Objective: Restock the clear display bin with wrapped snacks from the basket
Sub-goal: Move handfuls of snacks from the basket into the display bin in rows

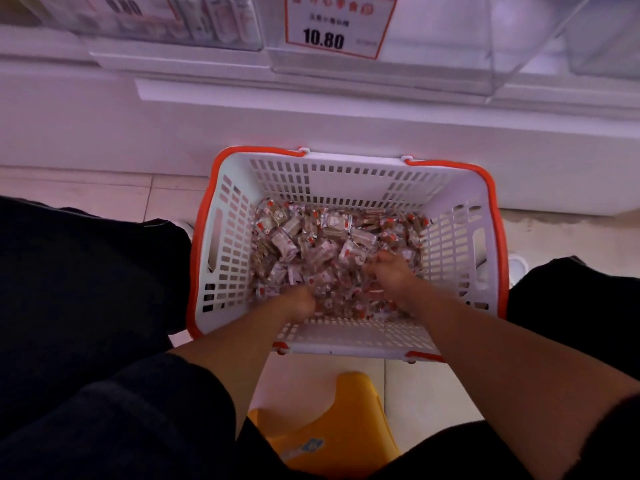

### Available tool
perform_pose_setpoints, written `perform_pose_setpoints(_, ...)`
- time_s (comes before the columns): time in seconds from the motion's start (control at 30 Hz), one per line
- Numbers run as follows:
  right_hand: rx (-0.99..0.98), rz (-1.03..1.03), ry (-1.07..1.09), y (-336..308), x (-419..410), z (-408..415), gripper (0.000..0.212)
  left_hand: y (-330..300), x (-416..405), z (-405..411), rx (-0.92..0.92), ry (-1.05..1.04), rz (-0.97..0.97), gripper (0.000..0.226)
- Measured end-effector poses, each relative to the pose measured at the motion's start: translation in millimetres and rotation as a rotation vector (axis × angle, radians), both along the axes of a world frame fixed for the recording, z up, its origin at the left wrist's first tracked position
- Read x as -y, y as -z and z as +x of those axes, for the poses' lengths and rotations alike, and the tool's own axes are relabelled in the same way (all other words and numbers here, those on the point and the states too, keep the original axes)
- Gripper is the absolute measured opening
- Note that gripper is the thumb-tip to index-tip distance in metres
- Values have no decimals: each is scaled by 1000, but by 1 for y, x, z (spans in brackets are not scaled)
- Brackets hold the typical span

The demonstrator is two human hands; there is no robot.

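Below the clear plastic display bin [408, 46], I sink both hands, left hand [300, 303] and right hand [389, 271], curled around small red-and-brown wrapped snacks [311, 237] in the white slotted basket [457, 237]; next, lift them.

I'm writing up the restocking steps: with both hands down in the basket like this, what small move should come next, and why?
Probably close both hands on a batch and lift. The left hand and right hand are sunk into the wrapped snacks in the basket, while the clear display bin above looks empty. Whether either already grips any is unclear.

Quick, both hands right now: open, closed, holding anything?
Left hand: curled into the wrapped snacks, grabbing some.
Right hand: same, gripping snacks in the basket.
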State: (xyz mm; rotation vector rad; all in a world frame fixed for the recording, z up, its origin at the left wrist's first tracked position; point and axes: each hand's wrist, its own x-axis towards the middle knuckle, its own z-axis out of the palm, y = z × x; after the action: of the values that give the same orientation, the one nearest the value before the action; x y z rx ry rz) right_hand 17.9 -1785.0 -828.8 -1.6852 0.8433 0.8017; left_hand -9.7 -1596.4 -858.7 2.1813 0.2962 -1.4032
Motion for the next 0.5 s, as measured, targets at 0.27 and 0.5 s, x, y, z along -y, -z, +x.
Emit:
perform_pose_setpoints(0.27, -144, 158, 176, -22, 0, -17, 31, -5, 5, -4, 117, 38, -173, 43)
perform_pose_setpoints(0.5, -108, -8, 101, -11, 14, -12, 29, 0, 12, -7, -1, 311, -166, 42)
